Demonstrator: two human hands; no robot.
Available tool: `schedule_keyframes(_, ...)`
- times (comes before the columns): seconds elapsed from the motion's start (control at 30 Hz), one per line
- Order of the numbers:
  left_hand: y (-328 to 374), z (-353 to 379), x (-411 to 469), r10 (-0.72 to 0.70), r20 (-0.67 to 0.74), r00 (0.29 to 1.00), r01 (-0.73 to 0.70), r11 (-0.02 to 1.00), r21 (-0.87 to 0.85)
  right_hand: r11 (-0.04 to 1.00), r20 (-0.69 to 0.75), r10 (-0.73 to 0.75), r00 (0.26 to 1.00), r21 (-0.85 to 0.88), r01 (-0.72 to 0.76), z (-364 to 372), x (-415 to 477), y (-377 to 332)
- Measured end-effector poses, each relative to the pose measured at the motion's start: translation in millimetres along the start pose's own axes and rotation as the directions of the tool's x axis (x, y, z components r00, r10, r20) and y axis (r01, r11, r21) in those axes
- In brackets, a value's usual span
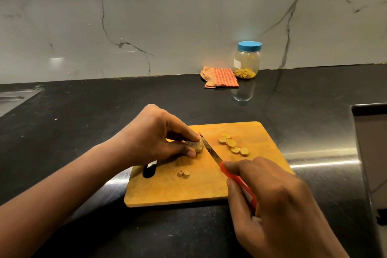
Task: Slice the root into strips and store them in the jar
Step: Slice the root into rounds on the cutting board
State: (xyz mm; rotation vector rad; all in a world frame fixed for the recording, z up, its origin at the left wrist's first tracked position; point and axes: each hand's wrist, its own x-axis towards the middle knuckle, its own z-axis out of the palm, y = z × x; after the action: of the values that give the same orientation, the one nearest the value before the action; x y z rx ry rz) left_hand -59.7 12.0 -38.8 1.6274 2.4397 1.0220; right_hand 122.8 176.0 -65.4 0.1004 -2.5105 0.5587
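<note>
Head cam, our left hand [155, 132] fingers [188, 133] pinching the root [196, 145] on the board [209, 184], right hand [278, 203] gripping the knife [211, 151], blade against it, slices [232, 143] beside, jar [247, 60] lidded behind

The left hand [159, 134] reaches in from the lower left on a bare forearm, fingers curled down and thumb tucked under, pinching tight (knuckles raised). The right hand [274, 203] comes up from the lower right, back facing up, fingers wrapped in a closed grip.
</note>
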Motion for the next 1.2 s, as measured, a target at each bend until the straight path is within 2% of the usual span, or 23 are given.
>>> schedule_keyframes(0.3,1.6,3.3,-1.6,-0.007,-0.051,0.999,0.01,0.998,0.062,0.999,0.076,0.021,0.997,-0.032,-0.018,7.7,14.4,-13.0)
schedule_keyframes(0.43,1.9,3.8,-2.1,-0.021,-0.061,0.998,0.025,0.998,0.059,0.998,0.073,0.029,0.997,-0.063,-0.025,11.6,17.6,-11.4)
schedule_keyframes(0.57,3.5,5.1,-2.8,-0.032,-0.067,0.997,0.036,0.998,0.061,0.999,0.097,0.046,0.994,-0.02,-0.045,6.8,7.6,-14.7)
schedule_keyframes(0.77,5.3,5.2,-4.3,-0.026,-0.075,0.997,0.031,0.997,0.067,0.998,0.054,0.044,0.998,-0.054,-0.041,13.5,17.6,-15.4)
schedule_keyframes(0.93,6.5,4.9,-4.4,-0.031,-0.077,0.997,0.036,0.997,0.064,0.997,0.11,0.064,0.992,-0.057,-0.058,9.7,6.2,-18.7)
schedule_keyframes(1.2,6.9,3.8,-5.0,-0.074,-0.054,0.996,0.076,0.996,0.036,0.996,0.116,0.061,0.991,-0.075,-0.052,4.9,14.5,-22.4)
